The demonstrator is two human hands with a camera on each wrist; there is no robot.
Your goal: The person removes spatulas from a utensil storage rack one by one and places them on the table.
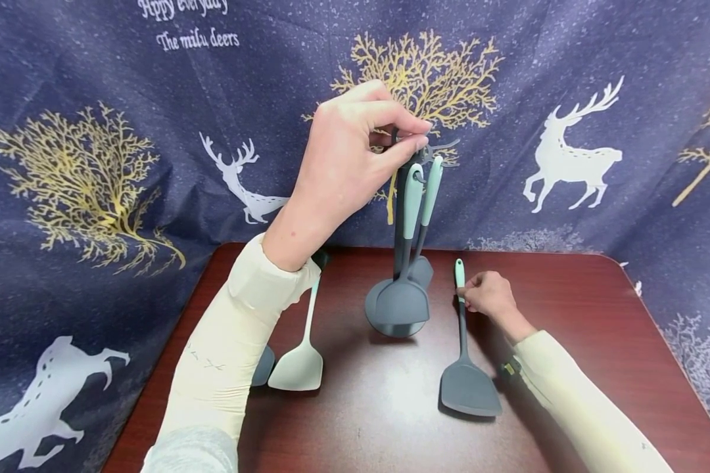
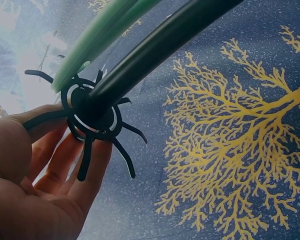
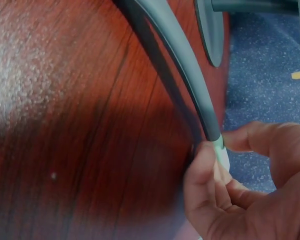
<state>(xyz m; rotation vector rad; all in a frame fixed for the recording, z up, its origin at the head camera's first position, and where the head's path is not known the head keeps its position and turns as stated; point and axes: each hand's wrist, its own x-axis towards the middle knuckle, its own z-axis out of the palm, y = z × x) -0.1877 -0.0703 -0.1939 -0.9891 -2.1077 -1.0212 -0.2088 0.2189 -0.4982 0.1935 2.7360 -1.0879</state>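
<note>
My left hand (image 1: 348, 148) holds the top of a dark utensil stand (image 1: 399, 217). In the left wrist view, its fingers lie against the hooked ring (image 2: 92, 131). From the hooks hang a grey turner (image 1: 401, 303) with a mint handle and, behind it, a second mint-handled utensil (image 1: 422, 269). At the right of the table, my right hand (image 1: 490, 294) pinches the mint handle of another grey turner (image 1: 469, 389), its blade pointing toward me. The right wrist view shows thumb and fingers at the lower end of that handle, beside the grey shaft (image 3: 190, 65).
A pale green turner (image 1: 298, 368) lies left on the red-brown table (image 1: 355, 407). Beside it, a dark utensil (image 1: 264, 366) is partly hidden by my left sleeve. Behind the table hangs a blue cloth (image 1: 284, 59) printed with deer and trees.
</note>
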